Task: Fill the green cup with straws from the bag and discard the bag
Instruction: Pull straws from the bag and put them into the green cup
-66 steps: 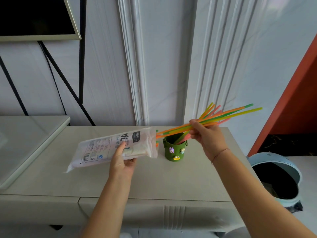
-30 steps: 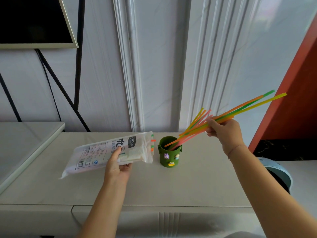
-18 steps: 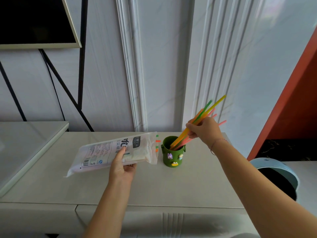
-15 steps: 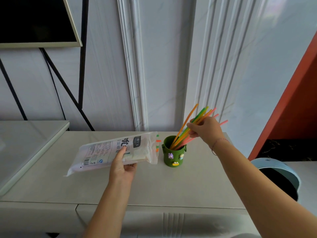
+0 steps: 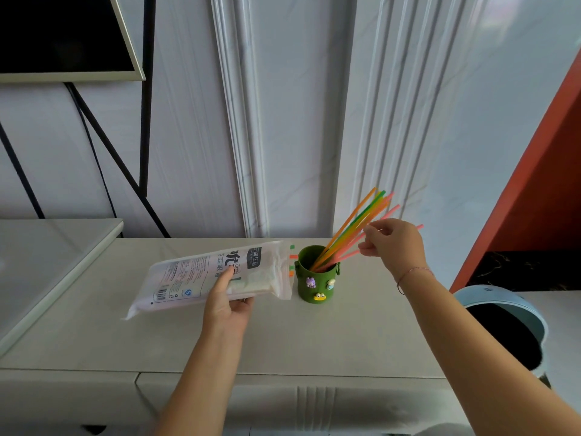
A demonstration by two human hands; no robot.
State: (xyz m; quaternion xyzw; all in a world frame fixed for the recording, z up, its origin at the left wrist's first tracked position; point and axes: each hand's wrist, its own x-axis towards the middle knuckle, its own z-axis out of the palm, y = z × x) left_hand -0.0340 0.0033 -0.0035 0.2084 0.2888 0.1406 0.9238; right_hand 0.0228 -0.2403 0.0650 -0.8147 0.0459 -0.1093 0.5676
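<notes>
The green cup (image 5: 317, 286), with small cartoon charms on its front, stands on the pale cabinet top (image 5: 314, 338). Several coloured straws (image 5: 352, 229) stand in it and lean right. My right hand (image 5: 394, 247) is just right of the cup, fingers loosely curled, fingertips pinching the pink straws; one pink straw passes behind the hand. My left hand (image 5: 227, 302) holds the clear printed straw bag (image 5: 188, 280) level, its mouth next to the cup. A few straw tips (image 5: 292, 257) stick out of the mouth.
A light blue open bin (image 5: 503, 325) stands on the floor at the right, beside the cabinet's end. A lower white surface (image 5: 47, 262) adjoins on the left. A panelled wall is close behind the cup; an orange panel (image 5: 540, 190) is at far right.
My right hand carried the straw bundle from the bag's mouth, swung it up and lowered it into the cup. The straws now stand in the cup and fan out. The bag barely moved.
</notes>
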